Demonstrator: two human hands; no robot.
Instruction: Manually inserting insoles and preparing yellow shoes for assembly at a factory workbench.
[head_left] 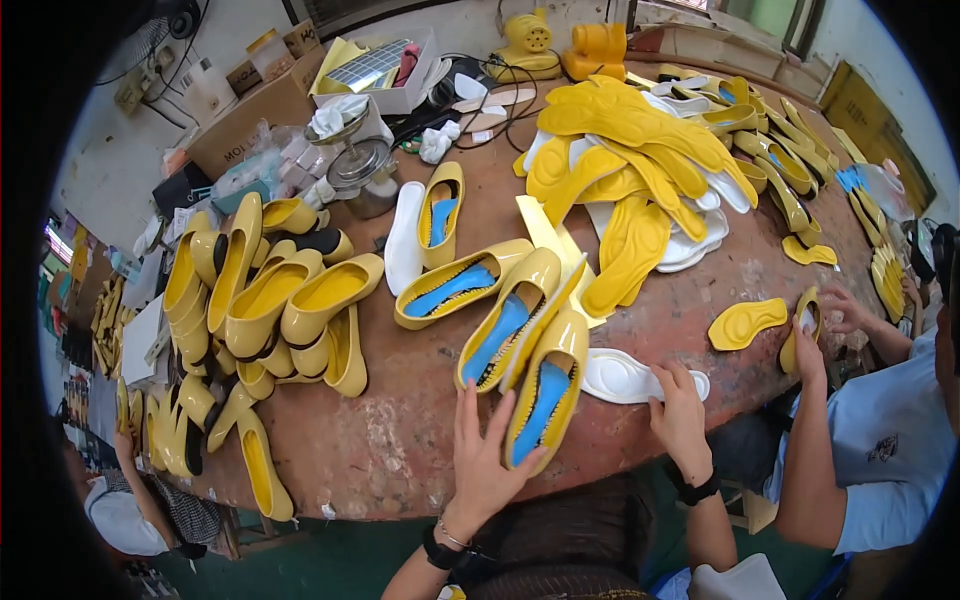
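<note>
A yellow flat shoe (548, 395) with a blue strip inside lies at the near edge of the table. Fingers spread, my left hand (485, 460) rests against its heel, with the fingertips by the heel of a second yellow shoe (503, 325). A yellow insole (530, 335) leans between these two shoes. My right hand (684, 418) has its fingers curled over one end of a white insole (622, 376) lying on the table, the thumb at its near edge. Farther back are another yellow shoe (455, 288), one more standing shoe (440, 215) and an upright white insole (404, 240).
A heap of yellow insoles (630, 130) covers the back middle. Yellow shoes (265, 285) are piled at the left, more (790, 150) at the far right. A metal pot (362, 170) stands behind. At right, a co-worker's hands (808, 340) hold a shoe beside a yellow insole (745, 323).
</note>
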